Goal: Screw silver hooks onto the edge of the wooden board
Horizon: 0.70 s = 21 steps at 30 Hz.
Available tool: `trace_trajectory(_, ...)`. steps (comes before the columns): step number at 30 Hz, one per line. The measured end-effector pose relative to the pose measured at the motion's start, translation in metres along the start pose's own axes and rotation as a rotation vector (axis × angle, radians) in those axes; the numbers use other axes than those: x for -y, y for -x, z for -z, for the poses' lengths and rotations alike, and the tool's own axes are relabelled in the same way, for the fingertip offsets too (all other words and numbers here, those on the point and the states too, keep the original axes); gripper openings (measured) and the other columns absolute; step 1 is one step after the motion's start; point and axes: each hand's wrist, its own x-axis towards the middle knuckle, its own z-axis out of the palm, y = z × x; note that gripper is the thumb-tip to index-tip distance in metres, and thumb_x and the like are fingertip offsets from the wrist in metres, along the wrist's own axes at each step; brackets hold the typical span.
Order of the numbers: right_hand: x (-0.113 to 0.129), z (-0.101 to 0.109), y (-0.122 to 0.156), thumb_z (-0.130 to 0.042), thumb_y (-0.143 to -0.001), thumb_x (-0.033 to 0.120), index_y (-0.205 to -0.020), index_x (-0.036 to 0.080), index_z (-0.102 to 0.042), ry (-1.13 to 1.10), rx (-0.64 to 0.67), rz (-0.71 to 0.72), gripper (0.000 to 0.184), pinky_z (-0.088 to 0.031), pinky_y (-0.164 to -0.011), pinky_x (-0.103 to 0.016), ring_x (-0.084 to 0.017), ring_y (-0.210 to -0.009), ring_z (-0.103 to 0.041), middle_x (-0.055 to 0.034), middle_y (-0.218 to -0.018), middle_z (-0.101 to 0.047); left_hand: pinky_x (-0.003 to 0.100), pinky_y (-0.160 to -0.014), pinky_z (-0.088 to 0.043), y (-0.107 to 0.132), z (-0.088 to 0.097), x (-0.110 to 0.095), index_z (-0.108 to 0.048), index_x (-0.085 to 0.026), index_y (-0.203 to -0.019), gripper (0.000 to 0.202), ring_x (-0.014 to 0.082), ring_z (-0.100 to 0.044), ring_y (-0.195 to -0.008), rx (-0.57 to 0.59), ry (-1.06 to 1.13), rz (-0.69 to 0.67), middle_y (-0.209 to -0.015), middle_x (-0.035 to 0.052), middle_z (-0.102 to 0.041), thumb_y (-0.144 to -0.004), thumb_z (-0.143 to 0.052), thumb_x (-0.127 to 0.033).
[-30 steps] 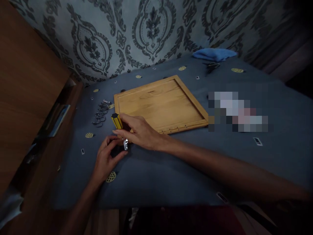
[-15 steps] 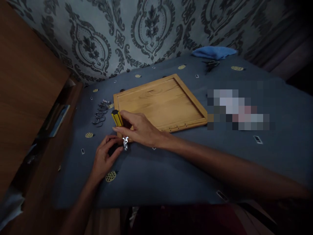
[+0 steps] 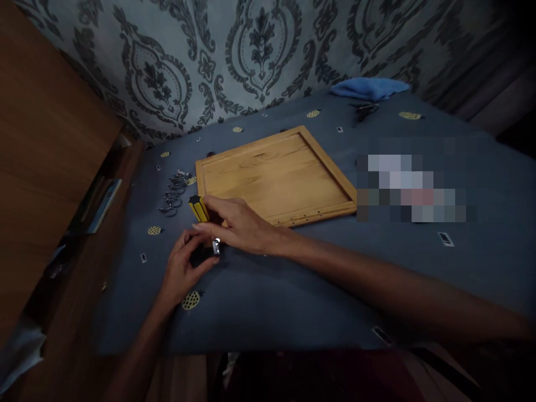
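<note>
Your right hand (image 3: 247, 226) is closed round a yellow-and-black handle (image 3: 198, 209), thumb and fingers pinching it. Handle is near upright, top tipped left; its lower end is hidden behind your hand. It's over the near left corner of the framed wooden board (image 3: 268, 173).

Your left hand (image 3: 181, 268) is just left and near of that corner: thumb and fingers curved apart in a C around a shiny metal piece (image 3: 216, 246). Thumb tip is at its near end. Can't tell whether you're gripping it or just steadying; fingertips partly hidden.

Board lies flat, recessed face up, mid-table on the blue-grey cloth (image 3: 293, 290) with yellow pineapples. Small dark holes run along its near rim, right of your right hand.

Left of the board: cluster of metal hooks (image 3: 173, 192), apart from your hands. Far right: blue cloth bundle (image 3: 371, 88), dark tool (image 3: 365, 110) just on its near side, type unclear. Right of the board: pixelated patch, contents unreadable. Patterned wall (image 3: 263, 50) behind, wooden cabinet (image 3: 50, 128) on the left.
</note>
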Motion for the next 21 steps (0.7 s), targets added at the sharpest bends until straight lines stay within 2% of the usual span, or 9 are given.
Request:
trace_trajectory(4,0.0,0.006,-0.002,-0.058,-0.104,0.032,-0.087,0.024,-0.043,0.027,0.099,0.047,0.023,-0.036,-0.064,-0.027,-0.014,-0.07,-0.05,0.004,-0.076,-0.05,0.04,-0.097,-0.056,-0.003,0.01,-0.011,-0.07,-0.024,-0.117,0.042,0.0259,-0.067,-0.108,-0.063,0.07,0.005,-0.114,0.0067,-0.071,-0.092,-0.069,-0.058)
trace_trajectory(7,0.002,0.01,-0.003,-0.057,-0.104,0.025,-0.093,0.022,-0.047,0.032,0.18,0.089,0.015,-0.038,-0.066,-0.028,-0.015,-0.073,-0.052,0.002,-0.082,-0.055,0.037,-0.099,-0.056,-0.008,0.024,-0.034,-0.063,-0.028,-0.134,0.042,0.0233,-0.067,-0.114,-0.237,0.169,-0.037,-0.125,0.0057,-0.069,-0.1,-0.061,-0.053)
trace_trajectory(9,0.002,0.011,-0.003,-0.055,-0.104,0.021,-0.098,0.022,-0.049,0.032,0.218,0.102,0.008,-0.04,-0.068,-0.028,-0.016,-0.075,-0.054,0.0009,-0.085,-0.058,0.037,-0.103,-0.055,-0.013,0.032,-0.052,-0.057,-0.031,-0.145,0.045,0.0235,-0.065,-0.122,-0.287,0.156,-0.09,-0.136,0.006,-0.066,-0.102,-0.06,-0.047)
trace_trajectory(12,0.003,0.01,-0.005,-0.054,-0.103,0.015,-0.103,0.02,-0.053,0.047,0.246,0.105,0.005,-0.042,-0.069,-0.028,-0.016,-0.077,-0.056,-0.0006,-0.089,-0.061,0.038,-0.11,-0.052,-0.022,0.04,-0.073,-0.058,-0.034,-0.146,0.044,0.0224,-0.064,-0.128,-0.243,0.047,-0.24,-0.139,0.0034,-0.067,-0.102,-0.064,-0.031)
trace_trajectory(15,0.005,0.01,-0.005,-0.057,-0.103,0.02,-0.097,0.018,-0.056,0.1,0.233,0.074,0.007,-0.043,-0.07,-0.029,-0.017,-0.077,-0.057,-0.0026,-0.09,-0.062,0.035,-0.106,-0.055,-0.03,0.043,-0.081,-0.067,-0.033,-0.133,0.035,0.0189,-0.069,-0.119,-0.228,-0.036,-0.347,-0.125,-0.0004,-0.074,-0.101,-0.064,-0.019)
trace_trajectory(17,0.006,0.011,0.0,-0.061,-0.103,0.029,-0.098,0.017,-0.058,0.124,0.21,0.008,0.013,-0.046,-0.073,-0.031,-0.018,-0.081,-0.059,-0.0042,-0.094,-0.065,0.033,-0.1,-0.057,-0.032,0.045,-0.082,-0.071,-0.031,-0.127,0.03,0.0178,-0.072,-0.112,-0.247,-0.052,-0.32,-0.118,-0.0013,-0.077,-0.1,-0.066,-0.018)
trace_trajectory(19,0.005,0.012,0.01,-0.065,-0.102,0.036,-0.107,0.017,-0.061,0.15,0.199,-0.06,0.02,-0.049,-0.081,-0.034,-0.021,-0.091,-0.063,-0.0064,-0.103,-0.069,0.032,-0.097,-0.059,-0.033,0.048,-0.083,-0.072,-0.029,-0.125,0.028,0.0178,-0.074,-0.109,-0.253,-0.034,-0.241,-0.117,-0.0007,-0.078,-0.1,-0.067,-0.02)
trace_trajectory(21,0.0,0.011,0.025,-0.068,-0.1,0.034,-0.107,0.017,-0.065,0.217,0.223,-0.076,0.02,-0.052,-0.089,-0.039,-0.024,-0.099,-0.065,-0.0086,-0.108,-0.071,0.031,-0.093,-0.061,-0.032,0.051,-0.084,-0.073,-0.029,-0.124,0.027,0.0176,-0.075,-0.107,-0.249,0.001,-0.175,-0.116,-0.0001,-0.079,-0.099,-0.068,-0.02)
